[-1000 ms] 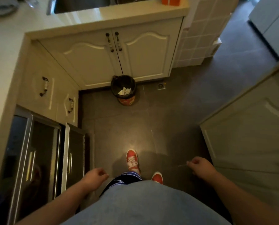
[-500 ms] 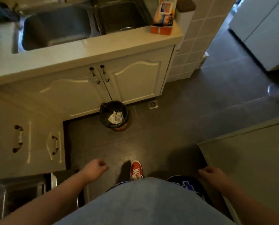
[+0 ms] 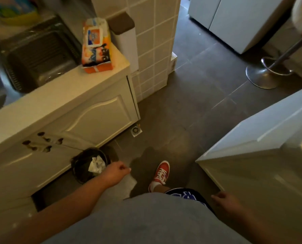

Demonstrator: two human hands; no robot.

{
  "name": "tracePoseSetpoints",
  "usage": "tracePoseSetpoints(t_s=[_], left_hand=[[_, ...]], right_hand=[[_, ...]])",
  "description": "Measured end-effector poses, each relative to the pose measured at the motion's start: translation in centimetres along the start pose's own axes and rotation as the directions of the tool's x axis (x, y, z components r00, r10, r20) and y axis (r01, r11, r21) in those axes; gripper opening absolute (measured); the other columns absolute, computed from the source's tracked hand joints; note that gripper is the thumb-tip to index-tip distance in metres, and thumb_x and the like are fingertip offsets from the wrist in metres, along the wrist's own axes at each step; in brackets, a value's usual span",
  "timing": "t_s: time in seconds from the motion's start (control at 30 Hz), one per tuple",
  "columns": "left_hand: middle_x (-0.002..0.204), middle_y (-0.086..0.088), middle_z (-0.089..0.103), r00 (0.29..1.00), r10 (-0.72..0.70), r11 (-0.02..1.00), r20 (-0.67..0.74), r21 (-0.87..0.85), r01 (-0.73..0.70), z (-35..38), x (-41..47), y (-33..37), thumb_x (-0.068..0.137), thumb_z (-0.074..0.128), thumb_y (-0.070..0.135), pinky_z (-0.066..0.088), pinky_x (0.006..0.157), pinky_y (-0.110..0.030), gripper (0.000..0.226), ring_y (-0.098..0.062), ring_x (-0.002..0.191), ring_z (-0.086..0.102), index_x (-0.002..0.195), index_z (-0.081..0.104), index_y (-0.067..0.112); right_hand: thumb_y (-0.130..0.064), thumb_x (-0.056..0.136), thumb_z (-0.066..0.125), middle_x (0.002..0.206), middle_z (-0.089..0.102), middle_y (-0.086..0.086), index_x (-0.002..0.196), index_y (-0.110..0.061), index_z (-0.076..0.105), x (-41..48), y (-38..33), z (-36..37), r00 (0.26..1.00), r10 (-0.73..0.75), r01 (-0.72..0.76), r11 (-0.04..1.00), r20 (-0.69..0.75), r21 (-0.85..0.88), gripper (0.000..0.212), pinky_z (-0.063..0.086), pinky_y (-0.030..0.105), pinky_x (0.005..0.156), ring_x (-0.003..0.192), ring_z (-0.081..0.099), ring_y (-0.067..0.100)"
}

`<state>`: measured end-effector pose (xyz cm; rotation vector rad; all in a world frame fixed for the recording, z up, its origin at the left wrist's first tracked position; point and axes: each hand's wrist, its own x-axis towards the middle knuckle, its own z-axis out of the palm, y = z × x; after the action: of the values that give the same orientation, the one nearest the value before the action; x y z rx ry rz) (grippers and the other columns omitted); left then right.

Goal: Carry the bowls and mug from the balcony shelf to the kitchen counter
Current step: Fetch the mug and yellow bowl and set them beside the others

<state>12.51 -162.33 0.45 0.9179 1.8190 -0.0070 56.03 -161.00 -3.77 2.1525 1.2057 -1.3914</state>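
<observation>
No bowl, mug or balcony shelf is in view. I stand in a kitchen and look down at the dark tiled floor. My left hand [image 3: 117, 172] hangs at my side near the bin, fingers loosely curled, holding nothing. My right hand [image 3: 225, 199] hangs low beside a white cabinet, fingers loosely curled and empty. The cream kitchen counter [image 3: 62, 101] runs along the left, with a steel sink [image 3: 39, 57] set in it.
A black waste bin [image 3: 90, 164] stands on the floor by the cabinet doors. An orange wipes pack [image 3: 96, 46] lies on the counter's end. A tiled pillar [image 3: 152, 41] stands ahead, an open passage to its right. A chrome stool base [image 3: 266, 73] and white cabinet [image 3: 262, 138] stand right.
My view has swung right and upward, from the floor and corner cabinets towards the passage beyond the pillar. I have stepped forward; both hands stay empty at my sides.
</observation>
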Motion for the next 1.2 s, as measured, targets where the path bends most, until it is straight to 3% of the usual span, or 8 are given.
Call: tracePoseSetpoints(t_s=[0.17, 0.3, 0.47, 0.57, 0.67, 0.8, 1.0, 1.2], left_hand=[[0.095, -0.004, 0.067, 0.998, -0.049, 0.999, -0.041, -0.018, 0.048, -4.0, 3.1, 3.4, 0.092, 0.06, 0.033, 0.051, 0.074, -0.031, 0.018, -0.018, 0.088, 0.063, 0.101, 0.064, 0.018], [0.092, -0.006, 0.07, 0.99, -0.122, 0.993, -0.072, -0.014, 0.121, -7.0, 4.9, 4.2, 0.09, 0.062, 0.033, 0.054, 0.081, -0.037, 0.018, -0.02, 0.087, 0.065, 0.093, 0.066, 0.016], [0.083, -0.003, 0.07, 0.985, -0.162, 0.985, -0.058, 0.047, 0.164, -10.7, 9.8, 5.6, 0.089, 0.064, 0.034, 0.051, 0.067, -0.029, 0.017, -0.016, 0.078, 0.066, 0.085, 0.066, 0.017], [0.082, -0.006, 0.071, 0.989, -0.147, 0.987, -0.022, 0.06, 0.148, -13.0, 13.8, 8.6, 0.091, 0.062, 0.029, 0.054, 0.067, -0.031, 0.016, -0.02, 0.076, 0.068, 0.085, 0.066, 0.014], [0.079, -0.004, 0.067, 0.995, -0.103, 0.988, -0.009, 0.117, 0.103, -15.1, 17.8, 13.6, 0.09, 0.062, 0.029, 0.047, 0.059, -0.025, 0.018, -0.016, 0.07, 0.062, 0.083, 0.066, 0.013], [0.07, -0.002, 0.061, 0.998, 0.014, 0.987, 0.065, 0.158, -0.024, -15.9, 22.1, 22.7, 0.088, 0.064, 0.027, 0.041, 0.067, -0.028, 0.025, -0.017, 0.073, 0.058, 0.065, 0.058, 0.02], [0.092, -0.006, 0.068, 0.969, 0.115, 0.95, 0.218, 0.26, -0.171, -15.4, 28.1, 36.4, 0.089, 0.062, 0.037, 0.051, 0.078, -0.033, 0.021, -0.019, 0.086, 0.064, 0.092, 0.065, 0.016], [0.096, -0.008, 0.067, 0.946, 0.161, 0.92, 0.281, 0.304, -0.246, -13.9, 34.4, 50.0, 0.092, 0.06, 0.033, 0.054, 0.081, -0.037, 0.018, -0.021, 0.09, 0.064, 0.098, 0.065, 0.016]], right_hand=[[-0.03, 0.093, 0.062, 0.081, 0.07, 0.011, 0.092, -0.007, 0.068, 2.3, -9.0, -4.0, 0.993, -0.095, 0.097, 0.995, 0.074, -0.024, 0.024, 0.052, 0.034, 0.072, 0.074, 0.066, 0.025], [-0.034, 0.095, 0.059, 0.1, 0.069, 0.011, 0.103, -0.013, 0.066, 3.4, -18.1, -7.5, 0.974, -0.214, 0.216, 0.976, 0.071, -0.017, 0.024, 0.055, 0.034, 0.08, 0.09, 0.067, 0.022], [-0.032, 0.095, 0.058, 0.102, 0.067, 0.012, 0.106, -0.011, 0.063, 6.9, -26.2, -11.7, 0.963, -0.259, 0.256, 0.966, 0.072, 0.039, 0.025, 0.055, 0.041, 0.089, 0.094, 0.066, 0.026], [-0.033, 0.095, 0.058, 0.1, 0.066, 0.009, 0.105, -0.013, 0.063, 9.0, -29.2, -14.5, 0.964, -0.262, 0.26, 0.965, 0.052, 0.045, 0.023, 0.055, 0.039, 0.089, 0.092, 0.065, 0.023], [-0.033, 0.094, 0.06, 0.099, 0.067, 0.009, 0.101, -0.012, 0.063, 10.8, -30.1, -17.6, 0.98, -0.197, 0.197, 0.979, 0.001, 0.049, 0.022, 0.055, 0.038, 0.087, 0.092, 0.065, 0.022], [-0.035, 0.092, 0.061, 0.092, 0.07, 0.011, 0.094, -0.011, 0.064, 11.9, -28.9, -21.5, 0.993, -0.067, 0.076, 0.994, -0.099, 0.084, 0.025, 0.057, 0.039, 0.081, 0.084, 0.068, 0.022], [-0.028, 0.091, 0.064, 0.084, 0.072, 0.018, 0.087, -0.005, 0.065, 12.5, -25.8, -26.6, 0.979, 0.13, -0.07, 0.937, -0.157, 0.343, 0.023, 0.047, 0.028, 0.056, 0.067, 0.067, 0.025], [-0.027, 0.092, 0.063, 0.088, 0.071, 0.017, 0.092, -0.002, 0.064, 16.8, -22.2, -31.6, 0.959, 0.269, -0.203, 0.873, -0.091, 0.444, 0.025, 0.046, 0.029, 0.057, 0.065, 0.064, 0.022]])
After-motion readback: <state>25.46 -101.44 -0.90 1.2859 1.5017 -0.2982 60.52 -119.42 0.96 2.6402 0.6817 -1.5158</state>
